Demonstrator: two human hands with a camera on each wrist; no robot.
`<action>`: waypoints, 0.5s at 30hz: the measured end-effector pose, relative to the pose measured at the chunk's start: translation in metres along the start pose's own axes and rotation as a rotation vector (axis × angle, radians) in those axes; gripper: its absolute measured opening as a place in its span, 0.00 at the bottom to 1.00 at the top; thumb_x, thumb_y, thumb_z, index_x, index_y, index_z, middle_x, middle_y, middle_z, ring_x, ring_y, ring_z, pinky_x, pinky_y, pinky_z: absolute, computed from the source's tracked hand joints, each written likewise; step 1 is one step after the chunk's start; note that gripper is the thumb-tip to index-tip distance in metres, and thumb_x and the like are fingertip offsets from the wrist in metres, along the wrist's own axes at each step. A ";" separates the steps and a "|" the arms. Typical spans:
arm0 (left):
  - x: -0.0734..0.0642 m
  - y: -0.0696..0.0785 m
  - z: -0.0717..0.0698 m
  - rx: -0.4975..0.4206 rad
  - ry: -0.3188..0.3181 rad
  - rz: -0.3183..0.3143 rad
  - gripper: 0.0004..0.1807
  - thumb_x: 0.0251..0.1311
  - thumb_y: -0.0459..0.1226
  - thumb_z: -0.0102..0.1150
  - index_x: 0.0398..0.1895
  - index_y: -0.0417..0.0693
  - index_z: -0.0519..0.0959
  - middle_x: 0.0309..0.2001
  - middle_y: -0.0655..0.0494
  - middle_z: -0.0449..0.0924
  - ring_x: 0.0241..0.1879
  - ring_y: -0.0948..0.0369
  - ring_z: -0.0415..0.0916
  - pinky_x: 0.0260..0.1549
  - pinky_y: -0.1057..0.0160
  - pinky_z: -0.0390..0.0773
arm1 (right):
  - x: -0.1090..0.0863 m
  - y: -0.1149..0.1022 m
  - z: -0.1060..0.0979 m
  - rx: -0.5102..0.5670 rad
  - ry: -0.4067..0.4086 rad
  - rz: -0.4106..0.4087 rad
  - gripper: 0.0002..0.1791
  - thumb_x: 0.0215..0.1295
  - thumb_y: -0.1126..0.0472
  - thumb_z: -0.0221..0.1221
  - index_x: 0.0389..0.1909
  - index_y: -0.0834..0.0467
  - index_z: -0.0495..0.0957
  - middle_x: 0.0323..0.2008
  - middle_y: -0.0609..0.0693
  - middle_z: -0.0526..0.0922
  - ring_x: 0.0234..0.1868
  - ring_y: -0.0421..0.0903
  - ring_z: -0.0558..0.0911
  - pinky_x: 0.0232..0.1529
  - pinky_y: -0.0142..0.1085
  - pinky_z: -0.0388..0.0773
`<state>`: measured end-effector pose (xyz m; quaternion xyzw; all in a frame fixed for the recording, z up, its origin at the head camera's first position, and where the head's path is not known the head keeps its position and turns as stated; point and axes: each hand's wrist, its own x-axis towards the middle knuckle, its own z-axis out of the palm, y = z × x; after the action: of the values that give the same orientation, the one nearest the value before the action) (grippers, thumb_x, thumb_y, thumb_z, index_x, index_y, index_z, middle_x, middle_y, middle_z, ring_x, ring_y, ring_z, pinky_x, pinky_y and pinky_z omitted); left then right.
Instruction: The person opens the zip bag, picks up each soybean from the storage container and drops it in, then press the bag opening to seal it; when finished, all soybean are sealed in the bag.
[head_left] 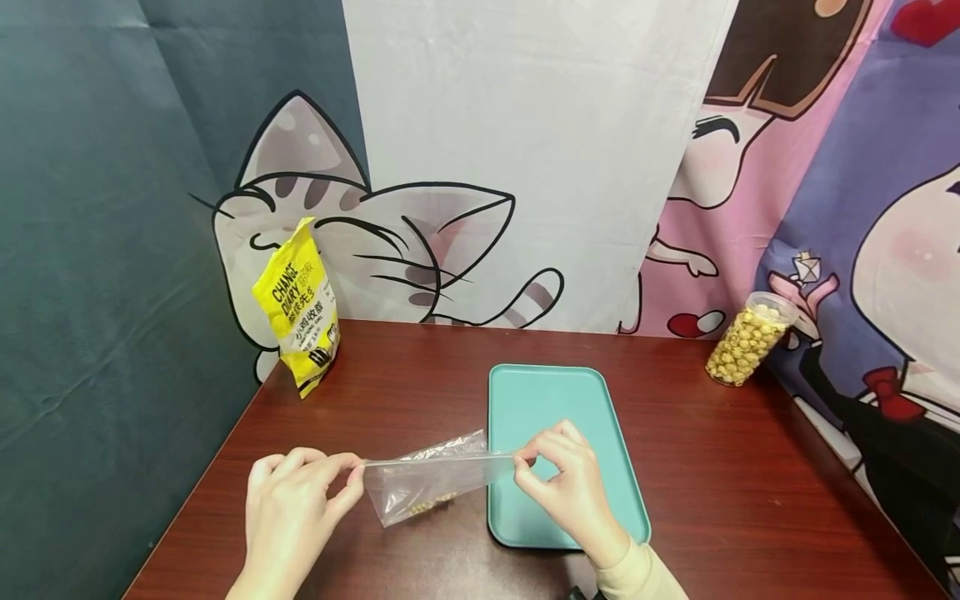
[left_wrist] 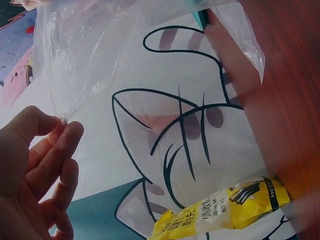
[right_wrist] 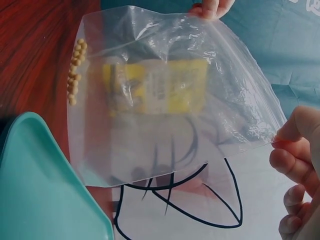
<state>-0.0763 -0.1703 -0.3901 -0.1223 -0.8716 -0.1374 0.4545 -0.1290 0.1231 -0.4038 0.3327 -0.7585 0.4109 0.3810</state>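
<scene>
A clear plastic zip bag (head_left: 427, 477) stretches between both hands, its top edge drawn straight. My left hand (head_left: 296, 496) pinches one top corner between thumb and forefinger; the left wrist view shows those fingertips (left_wrist: 67, 127) meeting on the plastic. At the opposite corner, my right hand (head_left: 572, 483) grips the edge the same way, over the teal tray (head_left: 543, 404). Several small round tan beans (right_wrist: 75, 75) lie along the bag's bottom seam, seen best in the right wrist view. The bag hangs above the table, left of the tray.
A yellow snack bag (head_left: 303, 312) stands at the table's back left corner. At the back right is a clear jar (head_left: 746, 342) of popcorn-like yellow pieces. A printed cartoon curtain (head_left: 525, 150) hangs behind the reddish-brown table (head_left: 405, 375).
</scene>
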 end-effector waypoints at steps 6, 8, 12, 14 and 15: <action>-0.001 -0.003 -0.002 0.030 -0.007 0.005 0.17 0.58 0.47 0.44 0.19 0.56 0.80 0.09 0.65 0.71 0.21 0.63 0.69 0.31 0.55 0.62 | 0.000 -0.001 0.000 -0.006 0.002 0.003 0.14 0.39 0.71 0.60 0.18 0.46 0.78 0.20 0.33 0.77 0.26 0.36 0.67 0.33 0.25 0.64; -0.001 -0.003 -0.002 0.031 -0.003 0.004 0.18 0.59 0.48 0.43 0.18 0.56 0.80 0.09 0.65 0.70 0.21 0.62 0.69 0.31 0.55 0.62 | 0.001 -0.001 0.000 -0.006 0.005 0.000 0.13 0.39 0.71 0.60 0.18 0.47 0.79 0.19 0.34 0.77 0.26 0.36 0.67 0.33 0.25 0.64; -0.002 -0.005 -0.002 0.030 -0.013 -0.005 0.19 0.60 0.48 0.43 0.19 0.56 0.80 0.09 0.65 0.71 0.22 0.62 0.69 0.31 0.54 0.62 | 0.003 -0.002 0.000 -0.008 0.004 -0.006 0.13 0.40 0.71 0.60 0.18 0.47 0.79 0.19 0.35 0.78 0.25 0.37 0.67 0.33 0.27 0.64; -0.002 -0.006 -0.001 0.019 -0.017 0.001 0.17 0.58 0.47 0.45 0.19 0.56 0.81 0.10 0.65 0.72 0.22 0.62 0.69 0.31 0.54 0.62 | 0.004 -0.001 -0.001 -0.007 -0.003 -0.001 0.13 0.40 0.71 0.61 0.19 0.47 0.79 0.19 0.36 0.78 0.25 0.37 0.67 0.34 0.28 0.64; -0.001 -0.007 -0.001 0.009 -0.016 0.003 0.15 0.56 0.46 0.47 0.19 0.56 0.81 0.10 0.65 0.72 0.22 0.62 0.70 0.31 0.54 0.63 | 0.005 -0.001 -0.002 -0.005 -0.009 0.004 0.13 0.41 0.71 0.61 0.19 0.47 0.79 0.19 0.36 0.78 0.26 0.37 0.67 0.34 0.28 0.64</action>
<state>-0.0768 -0.1769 -0.3914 -0.1227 -0.8755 -0.1318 0.4484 -0.1296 0.1235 -0.3986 0.3320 -0.7619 0.4082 0.3776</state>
